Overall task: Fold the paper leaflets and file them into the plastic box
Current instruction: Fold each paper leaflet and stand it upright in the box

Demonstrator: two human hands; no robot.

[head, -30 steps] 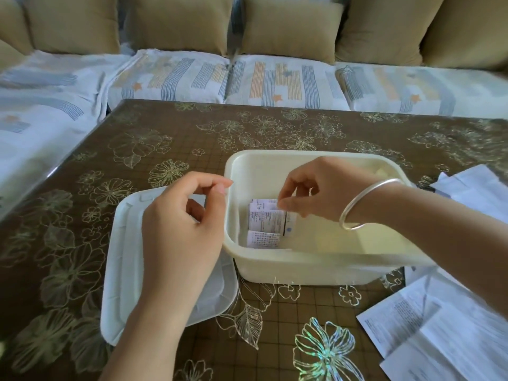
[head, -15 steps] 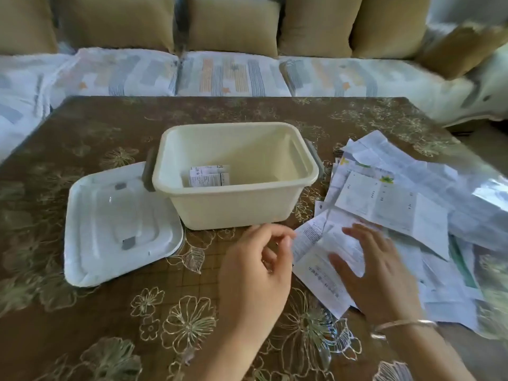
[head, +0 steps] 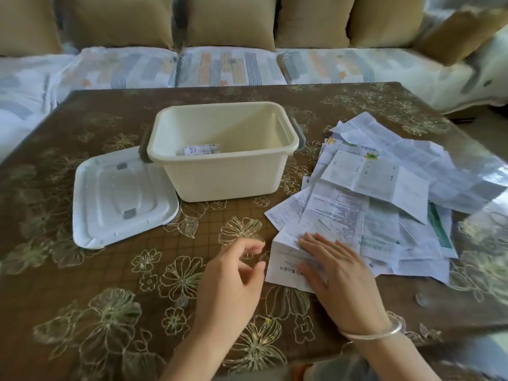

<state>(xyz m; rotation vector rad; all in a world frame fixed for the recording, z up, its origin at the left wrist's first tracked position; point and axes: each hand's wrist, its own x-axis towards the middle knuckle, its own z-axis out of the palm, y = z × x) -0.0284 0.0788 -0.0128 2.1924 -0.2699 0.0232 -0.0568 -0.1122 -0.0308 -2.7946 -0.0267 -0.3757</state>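
Observation:
A cream plastic box (head: 228, 174) stands open in the middle of the table, with a folded leaflet (head: 199, 149) lying inside near its left wall. A spread pile of unfolded paper leaflets (head: 384, 193) covers the table to the right of the box. My right hand (head: 338, 268) lies flat with straight fingers on the nearest leaflet (head: 286, 268) at the pile's front left corner. Just left of that leaflet, my left hand (head: 233, 276) hovers over the table with fingers loosely curled, holding nothing.
The box's white lid (head: 121, 196) lies flat on the table, left of the box. A brown floral cloth (head: 110, 298) covers the table. A sofa with tan cushions (head: 231, 20) runs along the far edge and left side.
My right hand left the box, where it had set down a folded leaflet, and now presses on the leaflet pile. My left hand came down near the pile. The view swung right.

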